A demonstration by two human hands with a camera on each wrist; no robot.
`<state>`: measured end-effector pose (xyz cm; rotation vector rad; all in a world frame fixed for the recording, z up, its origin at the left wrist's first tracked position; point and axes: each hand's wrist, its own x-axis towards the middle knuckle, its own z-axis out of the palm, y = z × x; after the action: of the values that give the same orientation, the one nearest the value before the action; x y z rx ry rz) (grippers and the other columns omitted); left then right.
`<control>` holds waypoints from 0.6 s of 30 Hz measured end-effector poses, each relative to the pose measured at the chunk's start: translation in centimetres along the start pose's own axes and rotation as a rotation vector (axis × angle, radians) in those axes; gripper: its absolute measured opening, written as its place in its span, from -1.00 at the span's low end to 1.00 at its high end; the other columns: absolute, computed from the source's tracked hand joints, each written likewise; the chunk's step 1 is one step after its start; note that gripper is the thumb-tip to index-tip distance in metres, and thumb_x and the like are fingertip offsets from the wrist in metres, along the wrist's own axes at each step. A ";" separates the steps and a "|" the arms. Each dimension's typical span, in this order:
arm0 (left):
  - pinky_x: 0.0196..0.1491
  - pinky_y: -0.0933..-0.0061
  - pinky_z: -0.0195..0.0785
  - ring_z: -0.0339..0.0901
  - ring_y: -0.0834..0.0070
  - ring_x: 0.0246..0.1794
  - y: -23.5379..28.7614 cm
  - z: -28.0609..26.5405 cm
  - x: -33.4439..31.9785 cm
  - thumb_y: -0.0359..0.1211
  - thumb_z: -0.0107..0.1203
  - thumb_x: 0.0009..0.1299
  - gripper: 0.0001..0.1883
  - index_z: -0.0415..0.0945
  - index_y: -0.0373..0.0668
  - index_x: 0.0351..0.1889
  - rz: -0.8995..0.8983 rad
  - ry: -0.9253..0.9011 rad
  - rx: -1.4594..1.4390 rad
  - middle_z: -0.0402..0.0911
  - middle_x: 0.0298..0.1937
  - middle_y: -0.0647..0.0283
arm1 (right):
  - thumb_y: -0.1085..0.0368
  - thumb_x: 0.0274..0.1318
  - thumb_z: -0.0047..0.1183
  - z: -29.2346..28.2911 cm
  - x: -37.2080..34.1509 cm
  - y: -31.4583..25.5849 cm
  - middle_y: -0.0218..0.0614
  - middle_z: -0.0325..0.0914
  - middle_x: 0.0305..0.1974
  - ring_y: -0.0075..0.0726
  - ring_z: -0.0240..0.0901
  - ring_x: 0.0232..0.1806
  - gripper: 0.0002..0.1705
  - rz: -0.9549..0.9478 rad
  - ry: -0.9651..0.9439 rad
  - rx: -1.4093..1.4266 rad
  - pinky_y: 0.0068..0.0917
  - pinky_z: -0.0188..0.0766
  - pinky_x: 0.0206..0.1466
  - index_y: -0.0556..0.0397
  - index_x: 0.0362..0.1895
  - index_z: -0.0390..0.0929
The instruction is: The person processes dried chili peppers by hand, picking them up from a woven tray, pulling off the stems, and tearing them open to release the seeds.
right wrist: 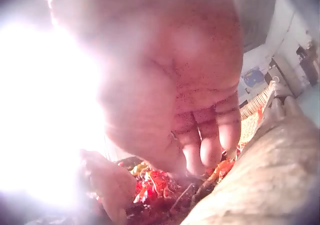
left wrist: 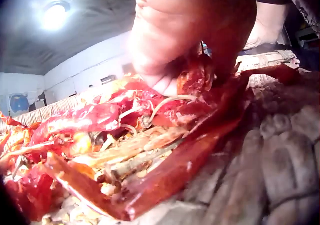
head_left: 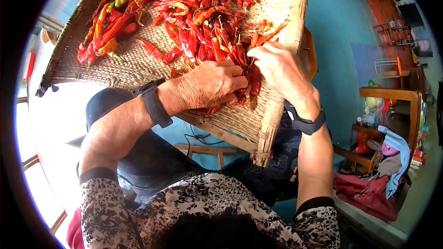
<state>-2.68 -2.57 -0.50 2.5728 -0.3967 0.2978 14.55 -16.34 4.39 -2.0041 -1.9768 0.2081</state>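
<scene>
Dried red chilies [head_left: 194, 41] lie heaped on a woven bamboo tray [head_left: 152, 71]. At the heap's near edge, my left hand [head_left: 210, 83] reaches in with bent fingers. The left wrist view shows its fingertips curled against a wrinkled dried chili [left wrist: 197, 77], with a long split chili [left wrist: 175, 172] lying just below. My right hand [head_left: 281, 69] comes over the tray's right rim, close beside the left. Its fingers [right wrist: 210, 150] bend down toward the chilies, and I cannot tell whether they pinch one.
Smoother, fresher chilies [head_left: 110, 30] form a separate pile on the tray's left side. The tray's thick bound rim [head_left: 272, 124] slants past the right forearm, above the lap. A wooden stool [head_left: 207, 150] shows beneath. On the right stands a wooden chair [head_left: 387, 94] near piled cloth [head_left: 369, 193].
</scene>
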 end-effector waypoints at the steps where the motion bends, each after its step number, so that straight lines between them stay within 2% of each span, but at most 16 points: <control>1: -0.12 0.20 0.48 0.54 0.16 -0.16 0.0 0.3 0.0 -0.23 0.22 0.26 -0.70 0.49 -0.15 -0.14 0.002 -0.001 -0.001 0.50 -0.25 0.16 | 0.49 0.12 0.04 0.4 -0.2 0.4 -0.15 0.48 -0.36 -0.09 0.50 -0.21 -0.90 -0.030 -0.001 -0.033 -0.21 0.51 -0.08 0.12 -0.25 0.48; 2: -0.15 0.22 0.49 0.54 0.18 -0.18 0.0 0.6 0.0 -0.27 0.19 0.24 -0.74 0.48 -0.15 -0.18 0.028 0.024 0.053 0.48 -0.29 0.18 | 0.49 0.09 0.04 1.0 -0.3 0.9 -0.13 0.45 -0.37 -0.03 0.48 -0.19 -0.89 -0.063 -0.003 -0.064 -0.17 0.49 -0.02 0.11 -0.25 0.47; 5: -0.21 0.26 0.50 0.53 0.22 -0.22 -0.2 0.6 -0.2 -0.32 0.14 0.21 -0.80 0.46 -0.15 -0.25 0.051 0.037 0.149 0.46 -0.33 0.21 | 0.54 0.00 0.07 1.5 -0.3 1.2 -0.10 0.49 -0.34 0.07 0.47 -0.20 -0.82 -0.151 0.038 -0.142 -0.12 0.44 -0.07 0.20 -0.22 0.52; 8: -0.26 0.23 0.50 0.54 0.18 -0.26 -0.7 0.2 -0.3 -0.37 0.13 0.21 -0.84 0.45 -0.17 -0.27 0.043 0.026 0.155 0.46 -0.35 0.19 | 0.51 0.02 0.10 2.2 -0.7 2.2 -0.13 0.50 -0.35 0.03 0.49 -0.21 -0.85 -0.165 0.054 -0.116 -0.17 0.44 -0.13 0.19 -0.25 0.52; 9: -0.25 0.21 0.49 0.54 0.14 -0.27 -0.6 -0.2 -0.2 -0.39 0.14 0.23 -0.85 0.46 -0.18 -0.26 -0.014 0.041 0.102 0.47 -0.35 0.16 | 0.51 0.02 0.10 1.7 -0.5 1.9 -0.13 0.50 -0.35 0.03 0.49 -0.21 -0.85 -0.166 0.055 -0.117 -0.17 0.44 -0.13 0.19 -0.25 0.52; 11: -0.23 0.16 0.48 0.57 0.03 -0.27 -0.7 -0.8 0.0 -0.40 0.17 0.31 -0.84 0.50 -0.20 -0.20 -0.120 0.073 -0.057 0.53 -0.32 0.09 | 0.46 0.13 0.07 0.1 -0.2 1.0 -0.15 0.52 -0.42 -0.02 0.51 -0.33 -0.95 0.021 -0.057 0.103 -0.24 0.49 -0.19 0.13 -0.29 0.52; 12: -0.23 0.16 0.48 0.57 0.03 -0.27 -0.8 -1.2 0.2 -0.40 0.17 0.31 -0.84 0.50 -0.20 -0.20 -0.117 0.073 -0.056 0.53 -0.32 0.09 | 0.46 0.13 0.07 -0.2 -0.2 0.8 -0.15 0.52 -0.42 -0.02 0.51 -0.33 -0.95 0.022 -0.056 0.101 -0.24 0.49 -0.19 0.13 -0.29 0.52; 14: -0.21 0.15 0.49 0.59 0.02 -0.24 -1.0 -1.9 0.4 -0.37 0.17 0.34 -0.82 0.52 -0.22 -0.16 -0.163 0.159 -0.146 0.58 -0.29 0.07 | 0.44 0.17 0.10 -0.6 -0.3 0.5 -0.17 0.52 -0.49 -0.12 0.52 -0.45 -0.95 0.116 0.141 0.265 -0.28 0.46 -0.33 0.12 -0.36 0.50; 15: -0.20 0.16 0.49 0.60 0.03 -0.23 -1.0 -2.3 0.6 -0.35 0.18 0.36 -0.82 0.53 -0.22 -0.15 -0.191 0.166 -0.126 0.59 -0.28 0.07 | 0.41 0.23 0.10 -0.4 -0.3 0.8 -0.24 0.52 -0.52 -0.30 0.51 -0.50 -0.91 0.044 0.233 0.253 -0.32 0.43 -0.41 0.12 -0.35 0.51; 16: -0.20 0.16 0.49 0.60 0.03 -0.23 -1.1 -2.4 0.7 -0.35 0.18 0.36 -0.82 0.53 -0.22 -0.15 -0.188 0.165 -0.127 0.59 -0.28 0.07 | 0.41 0.23 0.10 -0.8 -0.6 1.0 -0.24 0.52 -0.52 -0.30 0.51 -0.50 -0.91 0.046 0.235 0.252 -0.32 0.43 -0.41 0.12 -0.35 0.51; 18: -0.19 0.17 0.49 0.61 0.05 -0.24 -1.2 -2.5 0.8 -0.35 0.18 0.37 -0.83 0.53 -0.22 -0.16 -0.240 0.200 -0.121 0.60 -0.29 0.08 | 0.37 0.29 0.07 -2.0 -1.1 1.0 -0.32 0.52 -0.55 -0.42 0.47 -0.54 -0.90 0.175 0.299 0.148 -0.37 0.39 -0.48 0.10 -0.32 0.54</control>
<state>-1.84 -0.44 1.25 2.4128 -0.0304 0.4251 16.12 -17.62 5.84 -1.9818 -1.5610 0.0848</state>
